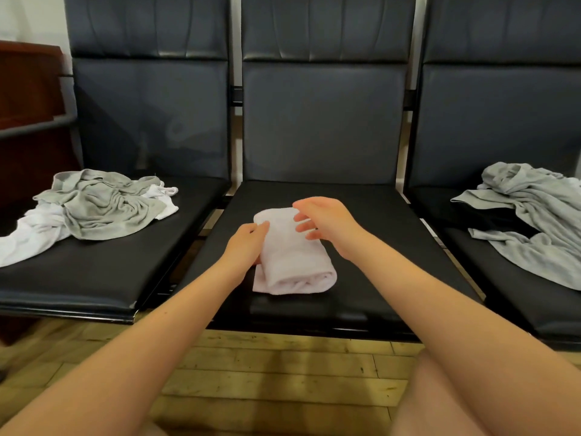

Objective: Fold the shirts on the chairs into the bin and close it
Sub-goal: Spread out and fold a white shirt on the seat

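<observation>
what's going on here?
A person is folding shirts on a row of black chairs. The left hand rests on a folded pale shirt on the middle seat; the right hand hovers open above it. Crumpled grey and white shirts wait on the left seat, a grey shirt on the right. No bin in view.

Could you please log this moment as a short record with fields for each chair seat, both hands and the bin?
middle seat: folded pale pink shirt
left seat: crumpled grey shirt lying on a white shirt
right seat: unfolded light grey shirt partly over a black garment
left hand: resting against the pink shirt's left side
right hand: open, fingers spread, over the shirt's far end
bin: not in view
</observation>
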